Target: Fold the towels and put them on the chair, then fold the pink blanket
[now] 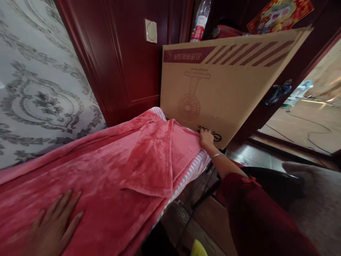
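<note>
A plush pink-red blanket (106,167) covers a long narrow surface, with one corner folded back over itself near the far end. Flat on its near left part lies my left hand (54,222), fingers spread. At the far right corner my right hand (206,138) has its fingers curled over the blanket's edge, right beside the cardboard box. Below that edge shows a striped sheet (197,165) in white, pink and blue. My right fingertips are partly hidden.
A large cardboard box (191,85) printed with a fan stands against the dark red panelling (135,53). A plastic bottle (200,23) is on top. Patterned wallpaper (45,99) borders the left. To the right are a black rounded seat (271,181), a doorway and floor cables.
</note>
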A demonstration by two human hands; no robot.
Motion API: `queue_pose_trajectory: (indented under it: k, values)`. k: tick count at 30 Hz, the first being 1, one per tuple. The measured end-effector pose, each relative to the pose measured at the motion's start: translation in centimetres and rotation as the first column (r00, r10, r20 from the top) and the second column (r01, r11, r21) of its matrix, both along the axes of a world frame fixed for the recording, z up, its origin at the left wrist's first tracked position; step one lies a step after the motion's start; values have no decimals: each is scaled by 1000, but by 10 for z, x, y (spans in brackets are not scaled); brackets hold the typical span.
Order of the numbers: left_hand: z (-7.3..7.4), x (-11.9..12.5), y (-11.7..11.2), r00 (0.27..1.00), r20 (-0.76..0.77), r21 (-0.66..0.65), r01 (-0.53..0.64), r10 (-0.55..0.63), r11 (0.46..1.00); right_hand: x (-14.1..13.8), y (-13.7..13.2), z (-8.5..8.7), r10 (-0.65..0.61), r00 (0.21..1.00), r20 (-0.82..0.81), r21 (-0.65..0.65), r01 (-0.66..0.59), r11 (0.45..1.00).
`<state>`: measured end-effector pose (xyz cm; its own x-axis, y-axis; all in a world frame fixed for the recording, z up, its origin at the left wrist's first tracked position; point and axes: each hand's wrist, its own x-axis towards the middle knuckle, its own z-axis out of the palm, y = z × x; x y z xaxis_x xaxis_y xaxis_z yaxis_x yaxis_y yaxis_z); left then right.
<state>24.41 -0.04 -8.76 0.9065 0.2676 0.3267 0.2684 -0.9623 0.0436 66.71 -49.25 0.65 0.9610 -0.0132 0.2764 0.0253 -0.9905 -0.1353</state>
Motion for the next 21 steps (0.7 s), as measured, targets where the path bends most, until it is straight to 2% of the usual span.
queue_pose_trajectory:
  k: [2, 6, 9, 12, 15, 18, 21]
  values:
    - [7, 1, -5, 999, 46, 57, -3, 0, 998, -5, 0, 2, 20, 1000, -8, 6, -20, 1000]
    - [25, 3, -20, 1000, 6, 66, -27, 27, 997, -22, 16, 8, 55, 998, -15, 63, -54, 997]
    - [34, 4, -27, 999, -16, 53, -50, 51, 997, -48, 41, 8, 186, 977, -103, 169, -167, 971]
    - [38, 5, -30, 998, -30, 37, -52, 53, 998, -84, 67, 0, 379, 890, -253, 295, -302, 906]
    - [40, 5, -31, 998, -25, 27, -55, 56, 998, -119, 89, -14, 510, 793, -334, 406, -367, 837]
    - [43, 6, -33, 997, -46, 24, -57, 58, 998, -140, 104, -21, 591, 763, -261, 540, -392, 745]
    - [45, 5, -34, 997, -56, 33, -53, 55, 998, -137, 114, -5, 602, 783, -156, 632, -389, 670]
